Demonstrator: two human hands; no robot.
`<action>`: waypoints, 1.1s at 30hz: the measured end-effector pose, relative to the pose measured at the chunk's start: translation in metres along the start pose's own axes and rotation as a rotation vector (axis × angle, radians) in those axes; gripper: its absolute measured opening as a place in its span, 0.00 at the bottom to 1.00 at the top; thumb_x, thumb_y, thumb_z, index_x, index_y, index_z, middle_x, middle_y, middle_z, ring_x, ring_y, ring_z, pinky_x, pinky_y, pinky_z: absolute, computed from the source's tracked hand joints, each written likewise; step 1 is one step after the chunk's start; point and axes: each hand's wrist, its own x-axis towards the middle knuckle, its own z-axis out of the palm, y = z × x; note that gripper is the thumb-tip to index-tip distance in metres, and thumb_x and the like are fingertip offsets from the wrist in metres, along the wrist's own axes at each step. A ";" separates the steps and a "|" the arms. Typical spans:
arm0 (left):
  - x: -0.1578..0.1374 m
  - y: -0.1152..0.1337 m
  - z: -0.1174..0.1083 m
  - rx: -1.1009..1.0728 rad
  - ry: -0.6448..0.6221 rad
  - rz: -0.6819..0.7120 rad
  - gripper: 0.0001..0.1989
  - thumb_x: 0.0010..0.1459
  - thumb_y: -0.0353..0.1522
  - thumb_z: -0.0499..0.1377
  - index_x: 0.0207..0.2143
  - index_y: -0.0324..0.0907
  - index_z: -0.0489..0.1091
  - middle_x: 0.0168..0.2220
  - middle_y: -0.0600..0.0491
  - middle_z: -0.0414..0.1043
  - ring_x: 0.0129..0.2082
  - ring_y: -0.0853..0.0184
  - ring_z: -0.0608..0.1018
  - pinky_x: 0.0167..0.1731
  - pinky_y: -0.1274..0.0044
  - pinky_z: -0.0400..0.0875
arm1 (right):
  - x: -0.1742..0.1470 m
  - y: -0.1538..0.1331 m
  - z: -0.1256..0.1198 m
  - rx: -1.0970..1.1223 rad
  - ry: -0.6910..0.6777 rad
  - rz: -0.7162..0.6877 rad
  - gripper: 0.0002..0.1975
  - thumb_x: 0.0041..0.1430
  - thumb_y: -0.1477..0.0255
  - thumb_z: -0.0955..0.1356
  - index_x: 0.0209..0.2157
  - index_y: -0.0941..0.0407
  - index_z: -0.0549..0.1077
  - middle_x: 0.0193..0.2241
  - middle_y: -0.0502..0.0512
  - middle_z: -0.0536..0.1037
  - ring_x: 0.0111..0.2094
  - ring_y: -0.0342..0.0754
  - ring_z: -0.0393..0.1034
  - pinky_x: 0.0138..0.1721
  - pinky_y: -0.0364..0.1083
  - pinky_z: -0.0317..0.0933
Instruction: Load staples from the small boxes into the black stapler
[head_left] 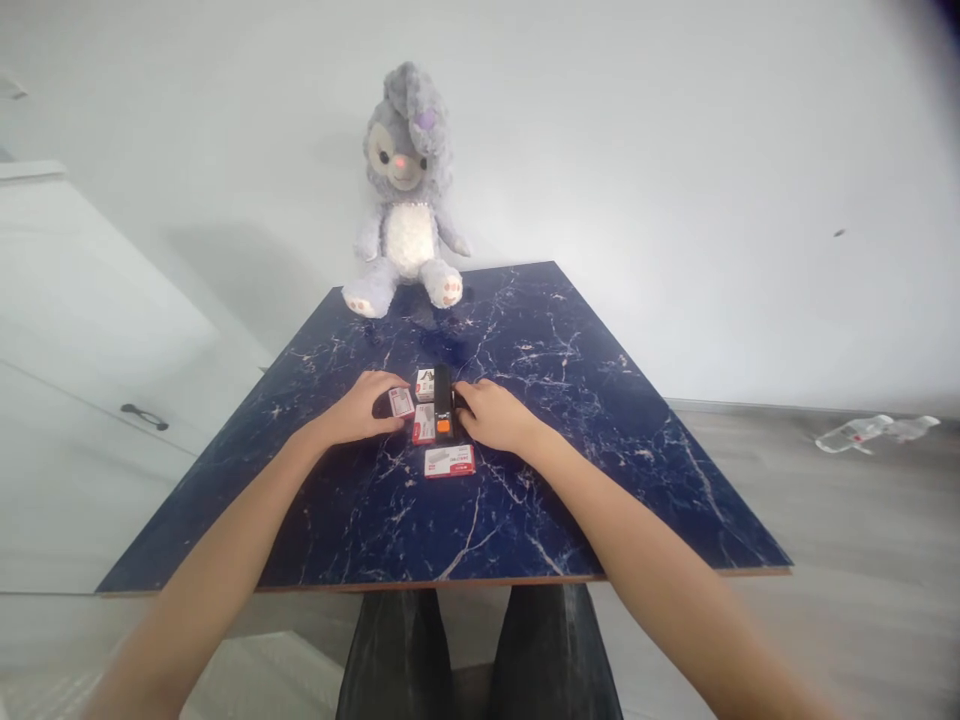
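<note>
My left hand curves round a small red and white box, with the fingers at its far edge and the thumb at its near edge. A black stapler with an orange patch lies lengthwise to the right of that box. Against the stapler's right side rest the fingertips of my right hand, bent and with a gap between thumb and forefinger. Left of the stapler are a white box with a dark picture and a red and white box. Nearer to me lies another red and white box, set crosswise.
A grey plush toy sits at the far edge of the dark blue marbled table. White cabinets stand to the left. Clear plastic items lie on the floor at right. My legs are under the near edge.
</note>
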 end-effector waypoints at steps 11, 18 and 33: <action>-0.007 0.024 -0.011 -0.245 0.227 0.077 0.21 0.53 0.35 0.63 0.50 0.45 0.66 0.50 0.48 0.65 0.45 0.61 0.73 0.49 0.67 0.70 | 0.001 0.000 0.003 0.010 -0.001 -0.018 0.14 0.66 0.72 0.62 0.51 0.60 0.69 0.41 0.63 0.78 0.44 0.55 0.71 0.44 0.47 0.61; -0.005 0.038 -0.003 -0.284 -0.024 0.067 0.16 0.50 0.42 0.67 0.29 0.43 0.65 0.47 0.48 0.70 0.44 0.59 0.75 0.45 0.67 0.70 | 0.002 0.000 0.005 0.024 -0.002 -0.030 0.17 0.66 0.74 0.62 0.55 0.59 0.67 0.43 0.62 0.78 0.46 0.53 0.69 0.46 0.47 0.60; -0.007 0.044 0.006 -0.273 -0.027 -0.013 0.23 0.49 0.42 0.69 0.46 0.46 0.69 0.46 0.48 0.71 0.45 0.55 0.74 0.42 0.66 0.70 | -0.001 -0.008 -0.008 0.087 -0.006 0.090 0.07 0.62 0.75 0.64 0.41 0.56 0.72 0.34 0.55 0.79 0.36 0.50 0.72 0.38 0.45 0.60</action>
